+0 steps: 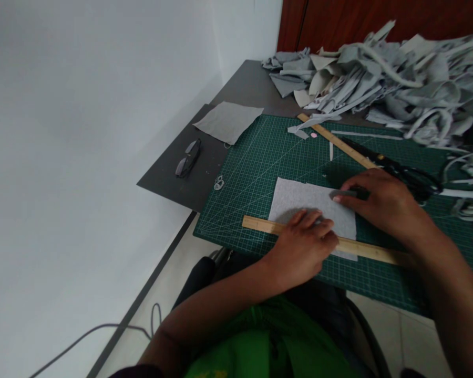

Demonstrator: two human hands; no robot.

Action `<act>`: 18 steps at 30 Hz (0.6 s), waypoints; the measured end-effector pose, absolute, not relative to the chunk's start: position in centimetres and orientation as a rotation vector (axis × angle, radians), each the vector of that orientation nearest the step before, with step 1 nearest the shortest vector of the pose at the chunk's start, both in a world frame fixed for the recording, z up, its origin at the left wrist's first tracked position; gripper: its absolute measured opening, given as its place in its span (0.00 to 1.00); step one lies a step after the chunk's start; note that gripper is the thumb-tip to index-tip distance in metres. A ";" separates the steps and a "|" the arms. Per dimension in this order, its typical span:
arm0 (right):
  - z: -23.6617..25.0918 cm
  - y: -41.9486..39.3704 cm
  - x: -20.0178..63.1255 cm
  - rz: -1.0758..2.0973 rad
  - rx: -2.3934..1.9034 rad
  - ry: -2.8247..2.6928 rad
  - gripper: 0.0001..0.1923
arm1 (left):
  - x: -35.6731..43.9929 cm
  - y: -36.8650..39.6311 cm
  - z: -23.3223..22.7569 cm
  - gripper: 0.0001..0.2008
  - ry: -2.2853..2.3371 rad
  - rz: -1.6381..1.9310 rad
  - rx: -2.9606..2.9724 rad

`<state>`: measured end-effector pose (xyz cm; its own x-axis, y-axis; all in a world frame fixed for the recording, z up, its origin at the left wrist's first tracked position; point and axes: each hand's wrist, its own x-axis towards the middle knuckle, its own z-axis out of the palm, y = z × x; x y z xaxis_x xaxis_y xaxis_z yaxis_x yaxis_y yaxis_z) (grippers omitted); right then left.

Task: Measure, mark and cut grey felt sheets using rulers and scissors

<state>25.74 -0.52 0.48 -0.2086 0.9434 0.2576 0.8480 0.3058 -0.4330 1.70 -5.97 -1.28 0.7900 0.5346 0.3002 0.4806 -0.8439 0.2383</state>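
Note:
A piece of light grey cloth (295,193) lies flat on the green cutting mat (256,157), and a wooden ruler (370,251) crosses its near part. My left hand (305,244) presses down on the ruler and cloth, fingers bent and slightly apart, fingertips on the cloth beyond the ruler. At the cloth's right edge, my right hand (378,202) pinches a small dark grey flat piece (343,193) between thumb and fingers, just over the cloth. Its exact kind cannot be made out. Just beyond that hand lie black-handled scissors (413,176).
A second wooden ruler (339,140) lies slantwise, near a pink disc (314,135) and thin cloth strips (366,135). A large heap of grey scraps (429,89) fills the back right. Eyeglasses (188,158) and another grey cloth (230,122) lie left, beside the white wall (102,131).

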 end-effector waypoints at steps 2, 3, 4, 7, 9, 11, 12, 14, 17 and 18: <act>0.6 -0.7 25.4 0.395 -1.549 -2.169 0.17 | 1.7 -5.9 -1.1 0.09 0.805 0.532 2.828; 0.5 -0.8 25.2 0.461 -1.534 -2.196 0.17 | 1.7 -5.9 -1.0 0.10 0.806 0.524 2.834; 0.4 -0.8 25.1 0.508 -1.524 -2.217 0.17 | 1.7 -6.0 -1.0 0.10 0.811 0.516 2.841; 0.0 -0.9 25.0 0.536 -1.533 -2.221 0.18 | 1.8 -6.0 -1.0 0.09 0.828 0.513 2.845; -0.3 -0.9 25.1 0.536 -1.559 -2.195 0.20 | 1.8 -6.0 -1.1 0.09 0.827 0.527 2.839; -0.4 -0.9 25.3 0.532 -1.567 -2.186 0.21 | 1.8 -6.1 -1.3 0.08 0.827 0.547 2.839; -0.4 -0.9 25.4 0.532 -1.560 -2.197 0.21 | 1.8 -6.1 -1.4 0.08 0.827 0.556 2.842; -0.5 -0.9 25.6 0.530 -1.532 -2.234 0.21 | 1.8 -6.1 -1.6 0.08 0.828 0.568 2.845; -0.5 -0.9 25.8 0.532 -1.512 -2.266 0.22 | 1.7 -6.1 -1.6 0.08 0.822 0.565 2.837; -0.5 -0.8 25.8 0.529 -1.516 -2.261 0.22 | 1.7 -6.1 -1.6 0.07 0.823 0.563 2.838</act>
<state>25.78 -0.84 -0.47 -0.3554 0.9301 0.0925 0.7926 0.3523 -0.4977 1.73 -6.12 -1.63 0.7812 0.5389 0.3152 0.4892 -0.8420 0.2272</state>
